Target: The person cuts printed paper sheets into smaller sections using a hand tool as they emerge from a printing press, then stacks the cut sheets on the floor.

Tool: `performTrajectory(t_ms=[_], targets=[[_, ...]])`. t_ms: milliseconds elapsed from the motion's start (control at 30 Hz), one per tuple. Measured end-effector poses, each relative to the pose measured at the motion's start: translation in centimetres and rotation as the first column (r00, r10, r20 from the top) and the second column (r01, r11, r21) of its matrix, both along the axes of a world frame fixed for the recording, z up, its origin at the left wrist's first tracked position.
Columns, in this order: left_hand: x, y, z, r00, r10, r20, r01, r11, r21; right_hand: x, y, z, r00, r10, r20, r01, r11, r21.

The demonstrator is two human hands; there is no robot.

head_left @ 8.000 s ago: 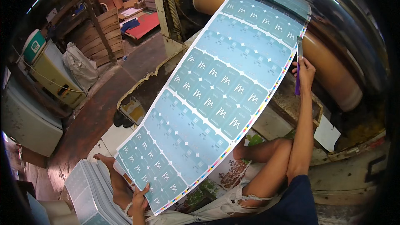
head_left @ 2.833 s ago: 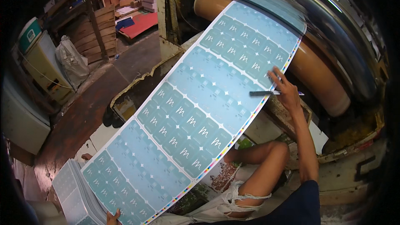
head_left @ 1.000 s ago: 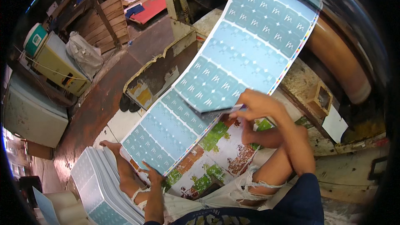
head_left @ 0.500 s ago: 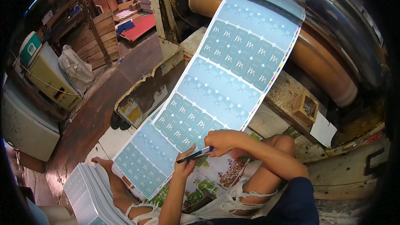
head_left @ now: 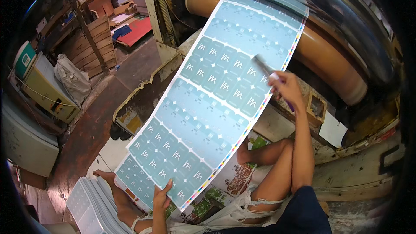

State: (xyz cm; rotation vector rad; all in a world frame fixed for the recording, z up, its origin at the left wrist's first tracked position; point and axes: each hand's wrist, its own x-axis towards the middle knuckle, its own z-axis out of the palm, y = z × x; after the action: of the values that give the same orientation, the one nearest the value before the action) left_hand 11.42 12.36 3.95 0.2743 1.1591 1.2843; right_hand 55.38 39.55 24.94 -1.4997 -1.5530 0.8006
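Note:
A long printed sheet [head_left: 203, 91], light blue and teal with white script marks and a coloured strip along its right edge, runs down from the rollers toward me. Near its lower end my left hand [head_left: 162, 196] pinches the edge, thumb on top and fingers underneath. My right hand [head_left: 287, 90] is raised by the sheet's right edge, closed round the purple handle of a knife [head_left: 262, 67]. Its blade, blurred by motion, points up and left over the printed surface. Another printed sheet [head_left: 135, 182] lies partly beneath the lower end.
Large brown rollers [head_left: 331, 65] stand at the far right. A small wooden box [head_left: 316, 107] and a white paper [head_left: 333, 129] sit on the machine ledge. At lower left is a stack of printed sheets [head_left: 93, 203]. My bent legs flank the sheet's lower end.
My right hand has swung up and right with the knife, away from my left hand. The long sheet has come farther down toward me. My left hand has moved down and left, gripping its edge.

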Motion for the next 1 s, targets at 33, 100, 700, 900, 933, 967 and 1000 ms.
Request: performTrajectory(t_ms=[33, 100, 700, 900, 933, 967, 1000], targets=[[-0.1, 0.2, 0.1, 1.000, -0.015, -0.009, 0.015, 1.000, 0.000, 2.1, 1.0, 0.4, 0.993, -0.095, -0.068, 0.102, 0.989, 0.111], [-0.6, 0.1, 0.0, 0.999, -0.048, -0.010, 0.048, 0.997, 0.055, 5.8, 3.4, 1.2, 0.945, -0.238, -0.223, 0.290, 0.927, 0.240], [-5.0, -4.0, 0.9, 0.966, -0.135, -0.220, 0.103, 0.983, -0.150, 10.8, 7.7, -0.5, 0.889, -0.265, -0.374, 0.388, 0.870, 0.305], [-5.0, -5.3, 1.6, 0.965, 0.013, -0.261, -0.042, 0.993, -0.108, 10.6, 8.4, -2.7, 0.976, -0.146, -0.160, 0.162, 0.983, 0.089], [-4.9, -5.7, 2.0, 0.957, 0.053, -0.284, -0.084, 0.991, -0.100, 10.1, 8.4, -2.9, 0.980, -0.089, -0.179, 0.096, 0.995, 0.031], [-4.7, -6.0, 2.5, 0.948, 0.083, -0.306, -0.116, 0.989, -0.094, 9.8, 8.5, -2.9, 0.979, -0.033, -0.200, 0.029, 0.999, -0.025], [-4.5, -6.4, 2.8, 0.937, 0.117, -0.330, -0.152, 0.985, -0.082, 10.7, 9.2, -3.1, 0.980, -0.024, -0.197, 0.019, 0.999, -0.028]])
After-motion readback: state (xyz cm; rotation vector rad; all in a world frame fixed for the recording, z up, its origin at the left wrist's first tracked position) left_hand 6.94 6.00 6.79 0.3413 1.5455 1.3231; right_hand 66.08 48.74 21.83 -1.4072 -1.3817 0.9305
